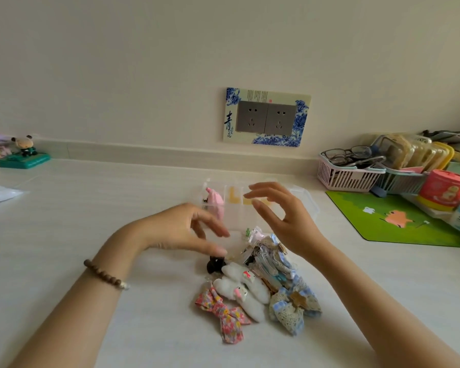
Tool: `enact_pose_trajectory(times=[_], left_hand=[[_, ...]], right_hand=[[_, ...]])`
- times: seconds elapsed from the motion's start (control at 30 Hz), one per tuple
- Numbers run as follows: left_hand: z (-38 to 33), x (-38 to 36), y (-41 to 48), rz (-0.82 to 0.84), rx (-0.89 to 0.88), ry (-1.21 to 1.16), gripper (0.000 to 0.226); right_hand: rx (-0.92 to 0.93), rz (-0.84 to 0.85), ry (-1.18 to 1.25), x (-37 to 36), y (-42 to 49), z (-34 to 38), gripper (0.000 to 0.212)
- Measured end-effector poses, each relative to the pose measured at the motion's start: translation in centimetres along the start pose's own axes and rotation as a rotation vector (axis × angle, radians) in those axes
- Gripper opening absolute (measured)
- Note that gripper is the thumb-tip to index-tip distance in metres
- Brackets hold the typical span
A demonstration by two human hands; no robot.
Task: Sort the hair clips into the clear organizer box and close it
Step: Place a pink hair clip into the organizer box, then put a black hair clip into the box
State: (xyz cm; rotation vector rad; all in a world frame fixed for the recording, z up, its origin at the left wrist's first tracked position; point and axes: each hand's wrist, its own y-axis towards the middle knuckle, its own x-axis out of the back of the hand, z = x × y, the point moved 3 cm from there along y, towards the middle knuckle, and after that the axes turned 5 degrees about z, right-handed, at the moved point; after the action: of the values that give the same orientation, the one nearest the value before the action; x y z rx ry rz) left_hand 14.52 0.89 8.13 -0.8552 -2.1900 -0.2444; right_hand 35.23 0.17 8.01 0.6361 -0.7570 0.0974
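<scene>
Hair clips (255, 285) lie before the organizer box (239, 216) — baskets (348, 176) right.

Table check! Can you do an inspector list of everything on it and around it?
Surface: pale table.
Job's things: clear organizer box, seemingly open, pink clip inside at its left end; pile of hair clips loose in front.
Clutter: pink basket with glasses, red tin, green mat at right; toy figure far left.
Grippers: left hand and right hand open, hovering over the box and pile, holding nothing.
Cables: nothing seen.
Surroundings: wall socket in a blue-flowered frame.
</scene>
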Motion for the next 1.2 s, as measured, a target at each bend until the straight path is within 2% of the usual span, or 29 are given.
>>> enact_pose_trajectory(times=[0.1, 0.17, 0.23, 0.33, 0.43, 0.6, 0.67, 0.73, 0.83, 0.9, 1.0, 1.2], left_hand=[[0.5, -1.2, 0.4, 0.121, 0.108, 0.031, 0.033], [0.8, -1.4, 0.6, 0.125, 0.109, -0.031, 0.028], [0.8, -0.9, 0.9, 0.006, 0.043, -0.152, 0.027], [0.6, 0.0, 1.5, -0.225, -0.078, -0.493, 0.032], [-0.3, -0.7, 2.0, -0.257, -0.129, -0.662, 0.038], [-0.9, -2.1, 2.8, -0.293, -0.138, -0.705, 0.052], [-0.7, -2.1, 3.1, -0.356, -0.135, -0.66, 0.051], [0.0, -1.6, 3.1, -0.517, -0.207, -0.531, 0.039], [1.5, -0.3, 2.9, -0.745, -0.266, -0.114, 0.034], [2.5, 0.0, 3.0, -0.731, -0.222, 0.038, 0.04], [3.8, -0.5, 3.6, -0.592, -0.167, 0.137, 0.054], [4.0, -0.8, 4.1, -0.575, -0.177, 0.186, 0.068]], right_hand=[[-0.062, -0.007, 0.119, -0.5, -0.8, -0.4, 0.021], [-0.122, 0.004, 0.22, -0.8, -1.1, -0.6, 0.02], [-0.143, 0.026, 0.278, -1.0, -1.4, -0.6, 0.021], [-0.114, 0.08, 0.371, -1.4, -1.7, 0.1, 0.035], [-0.078, 0.08, 0.428, -2.0, -1.7, 0.9, 0.045], [-0.05, -0.048, 0.456, -2.0, -1.5, 1.3, 0.031], [-0.036, -0.06, 0.382, -1.9, -1.2, 1.3, 0.03], [-0.026, -0.098, 0.3, -1.6, -0.3, 1.0, 0.031], [-0.063, -0.19, 0.225, -0.7, 2.1, 0.2, 0.03], [-0.139, -0.183, 0.138, -0.5, 3.6, -0.6, 0.028], [-0.238, -0.058, 0.001, -1.4, 4.9, -1.9, 0.027], [-0.206, 0.035, -0.192, -2.2, 5.6, -2.6, 0.026]])
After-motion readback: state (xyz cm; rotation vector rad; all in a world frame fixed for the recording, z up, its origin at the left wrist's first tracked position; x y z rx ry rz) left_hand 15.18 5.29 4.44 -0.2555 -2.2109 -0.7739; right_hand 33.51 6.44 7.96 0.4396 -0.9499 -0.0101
